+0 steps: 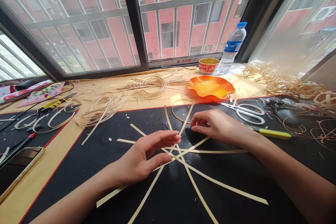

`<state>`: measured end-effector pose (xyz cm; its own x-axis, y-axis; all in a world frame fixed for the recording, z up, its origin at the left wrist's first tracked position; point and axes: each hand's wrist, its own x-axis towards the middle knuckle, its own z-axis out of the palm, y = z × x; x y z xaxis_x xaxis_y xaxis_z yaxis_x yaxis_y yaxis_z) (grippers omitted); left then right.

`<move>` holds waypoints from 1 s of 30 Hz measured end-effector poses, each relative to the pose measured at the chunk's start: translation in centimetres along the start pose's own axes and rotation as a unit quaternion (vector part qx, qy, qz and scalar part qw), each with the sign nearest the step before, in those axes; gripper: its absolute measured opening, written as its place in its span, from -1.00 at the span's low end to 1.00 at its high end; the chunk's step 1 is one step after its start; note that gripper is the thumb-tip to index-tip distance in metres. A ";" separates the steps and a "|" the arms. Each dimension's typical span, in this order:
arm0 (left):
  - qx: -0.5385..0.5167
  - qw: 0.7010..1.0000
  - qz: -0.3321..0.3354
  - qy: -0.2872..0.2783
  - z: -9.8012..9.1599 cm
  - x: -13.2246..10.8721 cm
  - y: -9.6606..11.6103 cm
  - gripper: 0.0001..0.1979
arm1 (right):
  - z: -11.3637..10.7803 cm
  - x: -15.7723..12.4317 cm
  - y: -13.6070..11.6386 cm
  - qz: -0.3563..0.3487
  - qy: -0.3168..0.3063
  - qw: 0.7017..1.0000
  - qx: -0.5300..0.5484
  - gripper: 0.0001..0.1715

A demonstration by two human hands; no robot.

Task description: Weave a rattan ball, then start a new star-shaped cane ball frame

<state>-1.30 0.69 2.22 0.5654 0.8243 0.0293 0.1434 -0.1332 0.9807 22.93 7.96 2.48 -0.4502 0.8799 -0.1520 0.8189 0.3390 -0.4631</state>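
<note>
Several flat pale bamboo strips (210,180) lie crossed in a star on a black mat (236,203). My left hand (147,157) rests over the crossing point, fingers stretched out and slightly curved, its thumb touching the strips. My right hand (217,126) sits just beyond the crossing, its fingers pinched together on one thin strip that runs up towards the window. A thin loop of cane (181,110) lies right behind the right hand.
An orange wavy dish (211,87), a small red-and-gold bowl (208,65) and a water bottle (232,47) stand near the window. White-handled scissors (248,112), a yellow-handled tool (273,133), cane coils (152,85) and a phone (18,166) lie around.
</note>
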 end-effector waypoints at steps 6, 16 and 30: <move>-0.043 0.999 0.005 -0.003 0.0 -0.1 -0.5 -0.53 | -0.5 -0.3 0.2 0.011 -0.042 0.997 -0.061 -0.74; 0.031 0.997 0.062 -0.031 0.5 -0.5 -0.6 -0.44 | -1.0 -0.8 0.0 -0.009 -0.120 0.993 -0.005 -0.68; 0.505 0.825 0.253 0.007 -0.6 0.2 -1.8 -0.57 | -0.3 -0.5 0.5 -0.028 -0.082 0.996 -0.034 -0.74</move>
<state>-1.91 1.38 0.56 0.7520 0.5280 0.3946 0.5002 -0.8470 0.1802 23.66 7.73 2.56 -0.5429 0.7952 -0.2701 0.8110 0.4129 -0.4146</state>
